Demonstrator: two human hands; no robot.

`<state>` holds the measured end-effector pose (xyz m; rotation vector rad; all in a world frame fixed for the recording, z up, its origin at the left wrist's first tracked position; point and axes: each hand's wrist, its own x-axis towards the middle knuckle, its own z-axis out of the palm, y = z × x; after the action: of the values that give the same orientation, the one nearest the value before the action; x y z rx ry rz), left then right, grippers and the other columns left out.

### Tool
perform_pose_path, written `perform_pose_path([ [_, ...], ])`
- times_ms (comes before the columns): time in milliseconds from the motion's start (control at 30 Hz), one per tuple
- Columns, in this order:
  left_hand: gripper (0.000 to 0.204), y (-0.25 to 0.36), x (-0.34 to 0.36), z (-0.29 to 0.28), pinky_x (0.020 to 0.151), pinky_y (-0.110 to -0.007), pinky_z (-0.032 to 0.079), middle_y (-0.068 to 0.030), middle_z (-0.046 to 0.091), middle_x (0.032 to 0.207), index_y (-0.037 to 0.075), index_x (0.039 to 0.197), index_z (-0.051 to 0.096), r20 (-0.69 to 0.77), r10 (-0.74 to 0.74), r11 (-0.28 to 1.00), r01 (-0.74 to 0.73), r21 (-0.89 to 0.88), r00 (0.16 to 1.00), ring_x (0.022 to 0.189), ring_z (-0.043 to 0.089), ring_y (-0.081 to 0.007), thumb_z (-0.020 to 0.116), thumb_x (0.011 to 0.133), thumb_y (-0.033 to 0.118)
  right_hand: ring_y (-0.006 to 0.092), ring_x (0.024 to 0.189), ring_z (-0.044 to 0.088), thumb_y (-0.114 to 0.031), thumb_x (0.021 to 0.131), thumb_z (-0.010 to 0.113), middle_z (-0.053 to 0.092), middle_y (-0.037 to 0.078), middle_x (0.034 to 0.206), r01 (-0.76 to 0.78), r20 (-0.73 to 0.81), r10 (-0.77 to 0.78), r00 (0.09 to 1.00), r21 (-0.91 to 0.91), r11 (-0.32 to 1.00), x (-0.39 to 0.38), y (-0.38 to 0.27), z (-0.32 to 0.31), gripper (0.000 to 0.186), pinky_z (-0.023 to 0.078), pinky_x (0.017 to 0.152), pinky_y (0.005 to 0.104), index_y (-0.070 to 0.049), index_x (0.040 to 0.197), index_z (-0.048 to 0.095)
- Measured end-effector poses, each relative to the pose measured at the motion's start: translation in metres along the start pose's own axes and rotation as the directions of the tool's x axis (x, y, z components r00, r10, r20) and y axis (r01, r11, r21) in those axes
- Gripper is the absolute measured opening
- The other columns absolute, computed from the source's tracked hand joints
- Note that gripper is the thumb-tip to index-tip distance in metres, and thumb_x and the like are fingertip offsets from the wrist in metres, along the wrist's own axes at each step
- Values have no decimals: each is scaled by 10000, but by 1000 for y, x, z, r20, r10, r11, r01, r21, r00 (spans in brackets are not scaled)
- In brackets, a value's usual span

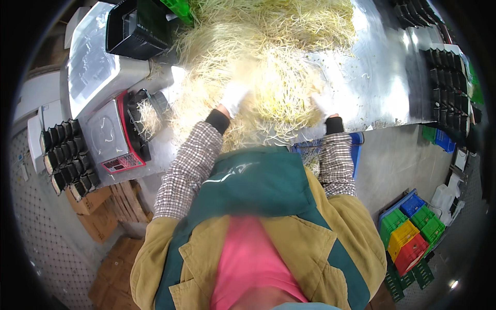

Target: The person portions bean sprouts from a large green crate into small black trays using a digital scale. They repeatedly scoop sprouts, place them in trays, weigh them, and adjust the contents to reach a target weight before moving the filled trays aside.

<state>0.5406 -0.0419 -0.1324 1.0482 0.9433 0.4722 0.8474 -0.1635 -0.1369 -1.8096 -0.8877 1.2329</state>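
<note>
A big heap of pale yellow bean sprouts (289, 77) spreads over the shiny metal table (382, 98) in front of me. My left hand (235, 98), in a white glove, reaches into the near left part of the heap. At the heap's right edge, my right hand (324, 102), gloved in white too, touches the sprouts from the side. Glare and blur wash out the fingers of both hands, so their grip does not show. To the left, a small black tray (150, 116) with some sprouts in it rests beside a red-edged weighing scale (111, 134).
A black bin (138, 31) stands at the far left. Stacked black trays are at the left (70, 155) and right (447, 85) edges. Under the table's front edge sits a blue crate (356, 150). Coloured crates (408, 232) stand on the floor at right; cardboard (113, 274) lies lower left.
</note>
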Motion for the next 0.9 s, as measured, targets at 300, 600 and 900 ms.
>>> perform_pose_path([
  [300, 502, 74, -31, 53, 972, -320, 487, -89, 663, 1191, 10, 1296, 575, 163, -106, 981, 129, -142, 981, 1105, 610, -175, 754, 834, 96, 221, 1308, 464, -160, 781, 824, 479, 149, 1445, 72, 321, -121, 939, 160, 984, -35, -118, 15, 810, 395, 1088, 356, -17, 1460, 404],
  [600, 326, 30, -23, 0, 898, -317, 428, -31, 611, 1128, 69, 1181, 611, -169, -122, 985, 99, -140, 978, 1042, 532, -154, 670, 888, 200, 339, 1380, 407, -521, 701, 826, 433, 227, 1478, 123, -31, -145, 989, -366, 923, 19, -18, -10, 1022, 348, 1128, 411, 21, 1454, 396],
  [900, 332, 13, -10, 34, 903, -326, 471, -44, 637, 1177, 107, 1243, 627, 97, -82, 918, 113, -379, 992, 1079, 578, -154, 633, 956, 273, 222, 1228, 555, -247, 877, 735, 616, 150, 1310, 51, 206, -53, 977, 12, 999, 18, -26, 41, 598, 402, 1066, 323, 18, 1368, 522],
])
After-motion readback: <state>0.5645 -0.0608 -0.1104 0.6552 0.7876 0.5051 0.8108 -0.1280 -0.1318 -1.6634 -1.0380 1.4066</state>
